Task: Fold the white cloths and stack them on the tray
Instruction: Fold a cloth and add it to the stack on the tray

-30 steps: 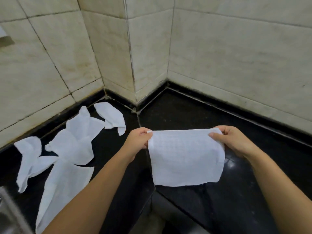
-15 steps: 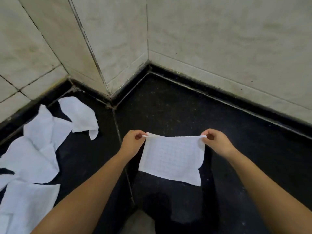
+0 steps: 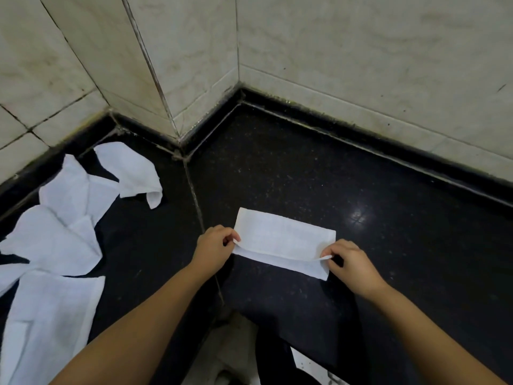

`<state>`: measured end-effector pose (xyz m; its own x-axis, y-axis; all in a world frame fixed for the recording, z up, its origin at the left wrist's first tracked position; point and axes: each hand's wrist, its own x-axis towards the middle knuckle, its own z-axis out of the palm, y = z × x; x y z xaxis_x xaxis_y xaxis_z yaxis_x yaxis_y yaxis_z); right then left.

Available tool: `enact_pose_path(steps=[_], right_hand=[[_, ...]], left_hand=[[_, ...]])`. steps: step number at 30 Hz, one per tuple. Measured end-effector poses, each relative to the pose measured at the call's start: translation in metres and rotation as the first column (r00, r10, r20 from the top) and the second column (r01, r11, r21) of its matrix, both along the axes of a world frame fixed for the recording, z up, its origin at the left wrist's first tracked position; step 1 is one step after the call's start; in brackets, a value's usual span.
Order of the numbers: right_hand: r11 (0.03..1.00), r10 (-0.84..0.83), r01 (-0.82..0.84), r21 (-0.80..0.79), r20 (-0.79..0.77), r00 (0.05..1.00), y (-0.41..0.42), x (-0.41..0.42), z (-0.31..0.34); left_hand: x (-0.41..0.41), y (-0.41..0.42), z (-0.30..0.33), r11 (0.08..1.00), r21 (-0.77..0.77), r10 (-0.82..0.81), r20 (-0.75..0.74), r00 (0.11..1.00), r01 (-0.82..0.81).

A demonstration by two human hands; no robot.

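1. Left hand (image 3: 213,247) pinches the near-left corner of the folded white cloth (image 3: 283,240).
2. Right hand (image 3: 351,263) pinches its near-right corner.
3. Cloth lies flat between both hands on the black counter (image 3: 388,245), near its front edge.
4. Loose white cloths (image 3: 55,232) are heaped at the counter's left end; tiled walls (image 3: 361,51) meet behind.

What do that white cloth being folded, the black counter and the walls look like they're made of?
The white cloth looks like thin woven cotton: matte, faint grid texture, folds softly. The black counter seems to be polished speckled stone, perhaps granite, since a lamp glints off it. The walls look like glazed cream tiles with faint veining and dark grout lines; ceramic or marble, I can't tell.
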<state>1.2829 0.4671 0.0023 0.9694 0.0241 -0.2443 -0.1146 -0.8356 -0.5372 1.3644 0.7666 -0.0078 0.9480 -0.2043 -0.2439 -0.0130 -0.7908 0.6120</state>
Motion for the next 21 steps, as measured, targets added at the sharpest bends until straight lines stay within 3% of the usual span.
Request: enact_pose_path(steps=[3, 8, 11, 17, 21], right_hand=[[1.000, 0.003, -0.002, -0.031, 0.045, 0.999, 0.001, -0.005, -0.005], [0.998, -0.047, 0.036, 0.055, 0.208, 0.977, -0.007, -0.002, -0.004], [0.998, -0.005, -0.010, 0.061, 0.246, 0.969, -0.007, -0.004, -0.003], [0.989, 0.145, -0.141, -0.035, 0.205, 0.968, -0.006, -0.026, -0.020], [0.972, 0.233, -0.230, -0.053, 0.075, 0.970, -0.016, -0.018, -0.014]], left_hand=[[-0.004, 0.001, 0.000, 0.999, 0.043, -0.019, 0.012, 1.000, 0.019], [-0.003, -0.002, 0.003, 0.979, -0.153, 0.135, -0.012, 0.991, -0.135], [-0.003, -0.001, 0.001, 0.983, -0.138, 0.122, -0.006, 0.993, -0.121], [-0.007, 0.006, -0.008, 0.995, 0.096, -0.023, 0.087, 0.996, 0.015], [-0.012, 0.001, -0.010, 0.948, 0.302, -0.172, 0.212, 0.962, 0.103]])
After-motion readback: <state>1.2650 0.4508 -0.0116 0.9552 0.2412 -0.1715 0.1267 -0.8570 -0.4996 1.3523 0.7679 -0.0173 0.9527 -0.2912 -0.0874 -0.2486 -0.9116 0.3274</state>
